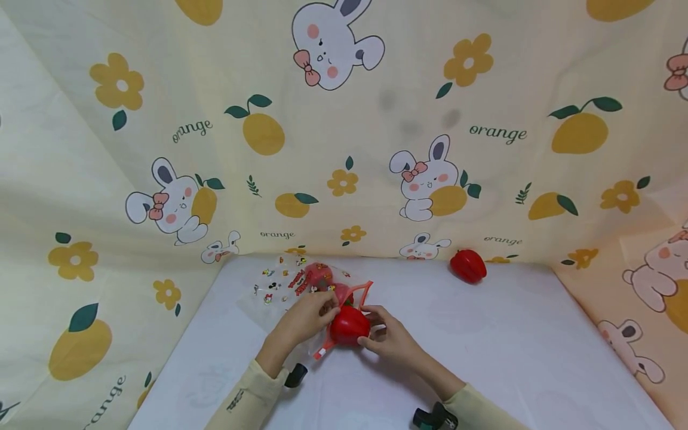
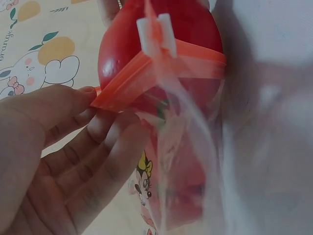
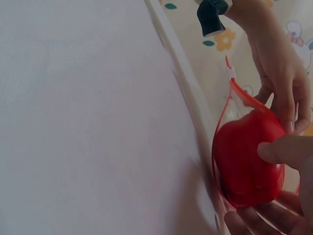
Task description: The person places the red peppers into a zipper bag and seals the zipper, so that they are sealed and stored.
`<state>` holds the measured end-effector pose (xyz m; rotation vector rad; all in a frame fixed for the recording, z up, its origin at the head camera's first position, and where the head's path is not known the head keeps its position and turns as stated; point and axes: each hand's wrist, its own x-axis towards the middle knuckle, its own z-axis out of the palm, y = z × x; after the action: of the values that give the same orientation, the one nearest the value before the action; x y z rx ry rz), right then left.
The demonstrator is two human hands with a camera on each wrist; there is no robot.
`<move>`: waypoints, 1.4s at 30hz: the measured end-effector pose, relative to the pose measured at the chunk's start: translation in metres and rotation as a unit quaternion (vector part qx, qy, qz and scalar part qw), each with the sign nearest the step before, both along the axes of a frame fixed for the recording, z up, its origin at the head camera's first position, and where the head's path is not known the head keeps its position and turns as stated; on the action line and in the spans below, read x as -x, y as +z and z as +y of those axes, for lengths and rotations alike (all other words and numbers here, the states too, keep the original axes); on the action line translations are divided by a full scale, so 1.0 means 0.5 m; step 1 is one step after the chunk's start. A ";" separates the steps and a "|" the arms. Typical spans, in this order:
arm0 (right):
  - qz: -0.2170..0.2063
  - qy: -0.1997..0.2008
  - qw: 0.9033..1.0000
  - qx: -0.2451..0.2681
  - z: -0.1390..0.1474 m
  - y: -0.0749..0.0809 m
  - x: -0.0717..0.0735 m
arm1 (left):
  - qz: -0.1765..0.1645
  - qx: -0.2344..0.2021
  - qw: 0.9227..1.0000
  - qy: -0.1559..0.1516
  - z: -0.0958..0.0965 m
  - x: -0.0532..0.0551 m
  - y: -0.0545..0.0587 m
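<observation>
A clear zip bag [image 1: 271,288] with cartoon prints and an orange zip edge [image 2: 195,61] lies at the table's middle left, more red produce [image 1: 318,274] inside it. My left hand [image 1: 307,313] pinches the orange edge between thumb and fingers. A white slider [image 2: 157,35] sits on that edge in the left wrist view. At the bag's mouth is a red bell pepper [image 1: 349,326], its green stem end toward the bag. My right hand [image 1: 395,341] holds the pepper, thumb on one side and fingers under it in the right wrist view. The pepper is partly within the opened mouth.
Another red bell pepper [image 1: 468,266] lies at the back right of the white table [image 1: 484,352]. Behind the table hangs a cream cloth [image 1: 376,119] printed with rabbits and oranges; it also rises along both sides.
</observation>
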<state>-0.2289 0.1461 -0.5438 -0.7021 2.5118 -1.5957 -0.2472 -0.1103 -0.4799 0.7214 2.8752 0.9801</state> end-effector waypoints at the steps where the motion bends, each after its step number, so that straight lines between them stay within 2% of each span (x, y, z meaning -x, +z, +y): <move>1: 0.001 -0.007 1.000 0.003 -0.002 -0.001 -0.001 | 0.001 0.000 1.000 0.000 0.000 0.000 0.000; 9: 0.000 -0.045 0.999 0.016 -0.014 -0.002 -0.008 | 0.023 0.009 1.000 -0.006 -0.001 0.000 0.002; 16: -0.001 -0.012 1.000 0.017 -0.006 -0.012 -0.013 | 0.042 0.010 0.999 -0.012 0.001 0.003 -0.001; 21: -0.011 -0.027 0.999 0.024 -0.003 -0.019 -0.013 | 0.035 0.009 0.999 -0.010 0.002 0.002 0.000; 32: 0.014 -0.071 0.997 -0.003 -0.015 -0.012 -0.021 | 0.038 0.026 0.999 0.001 0.004 -0.001 0.010; 42: 0.030 -0.072 0.997 0.000 -0.033 -0.009 -0.026 | 0.038 0.022 0.999 0.006 0.005 0.002 0.005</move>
<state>-0.2159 0.1295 -0.5484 -0.5887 2.6604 -1.6435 -0.2482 -0.1076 -0.4775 0.7570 2.9588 0.9083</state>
